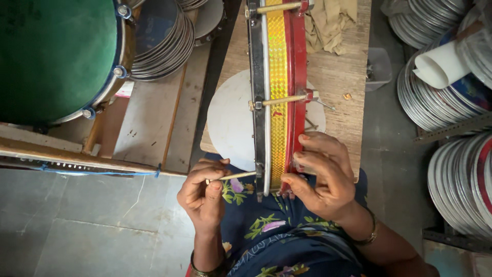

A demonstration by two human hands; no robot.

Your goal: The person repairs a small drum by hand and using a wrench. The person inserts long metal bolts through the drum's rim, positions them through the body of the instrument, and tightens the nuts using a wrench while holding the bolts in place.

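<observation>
My left hand [204, 191] pinches the near end of a thin brass tension rod [237, 176] between thumb and curled fingers, its tip entering the black metal hoop [259, 92] of the round frame drum with a gold holographic band and red rim [279, 102]. My right hand [323, 172] is pressed closed around the red rim on the drum's opposite side, fingers wrapped over its edge, steadying the drum on edge. The drum stands upright on the wooden tabletop [338, 77], over a white circular drumhead skin [230, 118] lying flat just left of it. Two further brass rods [283, 99] already span the drum's width farther from me. Judged step: seating and tightening this near rod. The next move likely calls for turning it while the rim is held square. A large green-headed drum [56, 56] sits well left of the frame drum; stacked metal hoops [461, 179] lie to its right.
</observation>
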